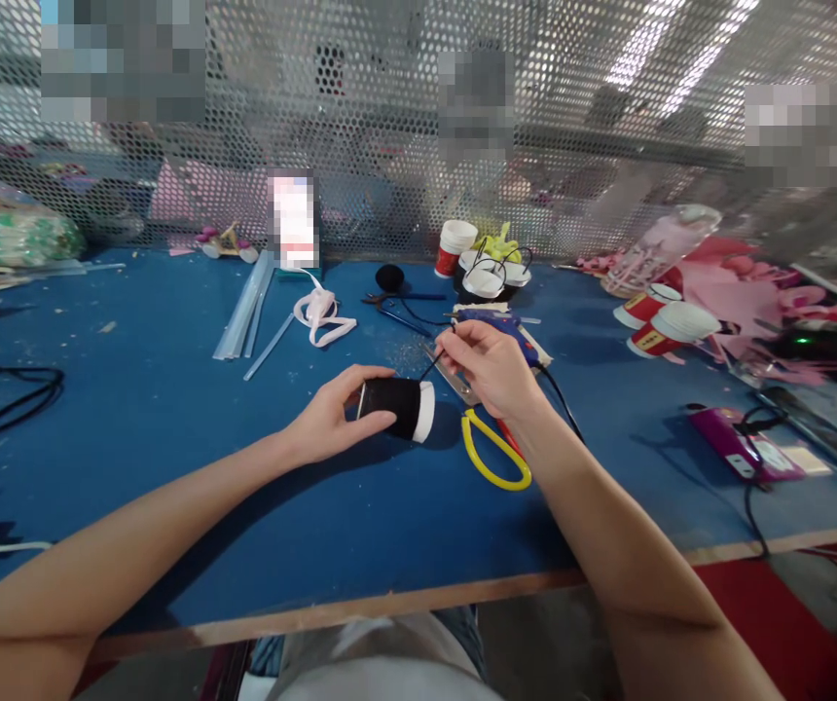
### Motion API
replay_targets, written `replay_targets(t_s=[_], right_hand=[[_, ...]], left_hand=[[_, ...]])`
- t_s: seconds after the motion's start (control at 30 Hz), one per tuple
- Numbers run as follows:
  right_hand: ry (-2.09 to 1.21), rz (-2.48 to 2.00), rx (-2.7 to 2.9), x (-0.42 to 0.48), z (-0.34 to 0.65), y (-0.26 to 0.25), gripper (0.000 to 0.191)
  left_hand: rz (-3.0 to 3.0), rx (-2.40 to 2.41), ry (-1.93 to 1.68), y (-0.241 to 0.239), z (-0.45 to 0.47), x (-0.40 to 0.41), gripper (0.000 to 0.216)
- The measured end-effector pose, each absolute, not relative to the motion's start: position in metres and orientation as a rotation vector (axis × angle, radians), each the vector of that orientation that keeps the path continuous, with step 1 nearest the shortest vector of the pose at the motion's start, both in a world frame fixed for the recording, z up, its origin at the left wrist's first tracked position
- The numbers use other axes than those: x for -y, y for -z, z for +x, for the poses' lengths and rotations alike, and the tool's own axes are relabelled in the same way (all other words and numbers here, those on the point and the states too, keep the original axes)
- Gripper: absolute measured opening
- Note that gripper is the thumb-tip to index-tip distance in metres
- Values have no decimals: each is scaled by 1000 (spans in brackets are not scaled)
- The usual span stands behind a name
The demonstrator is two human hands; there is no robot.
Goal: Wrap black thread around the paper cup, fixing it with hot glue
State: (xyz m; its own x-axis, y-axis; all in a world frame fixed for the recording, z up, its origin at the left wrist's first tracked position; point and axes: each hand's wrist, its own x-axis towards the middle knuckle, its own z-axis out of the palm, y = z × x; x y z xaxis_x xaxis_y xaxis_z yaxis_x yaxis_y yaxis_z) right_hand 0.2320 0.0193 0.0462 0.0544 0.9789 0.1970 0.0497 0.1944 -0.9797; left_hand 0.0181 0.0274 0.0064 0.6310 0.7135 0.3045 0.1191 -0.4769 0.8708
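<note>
Over the blue surface [170, 487], here's the left hand [323, 419], fingers around a sideways black-covered cup [402, 409], likely light and crushable, best cradled mid-body, while the right hand [492, 367] pinches black cord [431, 366].

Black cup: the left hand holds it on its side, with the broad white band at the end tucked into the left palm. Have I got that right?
Not quite. The left hand does hold the black cup on its side, but the head view shows the broad white band at the other end, towards the right hand's side.
</note>
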Motion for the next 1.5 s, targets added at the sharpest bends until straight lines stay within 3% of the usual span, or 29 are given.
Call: replay_targets(t_s=[0.5,0.87,1.5], right_hand=[[-650,-1284,1378,-27,236,-46,27],[-566,-1377,1520,-32,234,-34,29],[-795,-1456,1712,-24,226,-22,29]], left_hand=[[1896,-739,-611,-10,19,-23,44],[2118,-582,-728,-13,16,-19,41],[2192,-356,-1059,-9,16,-22,51]])
